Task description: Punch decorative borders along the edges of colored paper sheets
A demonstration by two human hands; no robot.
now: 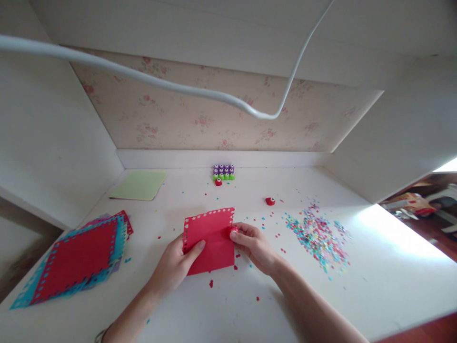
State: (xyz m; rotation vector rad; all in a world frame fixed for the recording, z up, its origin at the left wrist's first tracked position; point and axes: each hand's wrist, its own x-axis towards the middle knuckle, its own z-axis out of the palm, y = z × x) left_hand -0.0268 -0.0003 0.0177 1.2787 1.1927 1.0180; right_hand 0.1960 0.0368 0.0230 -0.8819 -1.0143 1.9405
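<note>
Red paper sheet (pixel 214 233), held up off the white table (pixel 221 319) near the centre of the frame, slightly below the middle. Small cut-out shapes, flower-like where they can be made out, run along its top edge, down the visible part of its left edge and a little way down its right edge; its bottom edge looks plain.

Left hand (pixel 176 262), entering from the bottom of the frame, grips the sheet's left side, thumb on the front and fingers behind. Right hand (pixel 256 245), coming from the lower right, has its grip closed around a small red craft punch (pixel 233 229) set at the right edge, about halfway down.

The step in hand appears to be punching the right edge; whether the punch is pressed down cannot be told. The next move would call for a firm squeeze of the thumb, the sheet held steady, then a short shift down the edge to keep the spacing even.

At the left of the frame lies a stack of punched sheets (pixel 76 259), red on top and blue showing beneath, with pale green paper (pixel 139 185) above it. Purple and green punches (pixel 223 171) stand in rows at upper centre, one red punch (pixel 218 182) before them, another (pixel 270 201) farther right. Multicoloured confetti (pixel 321 238) is heaped at right.
</note>
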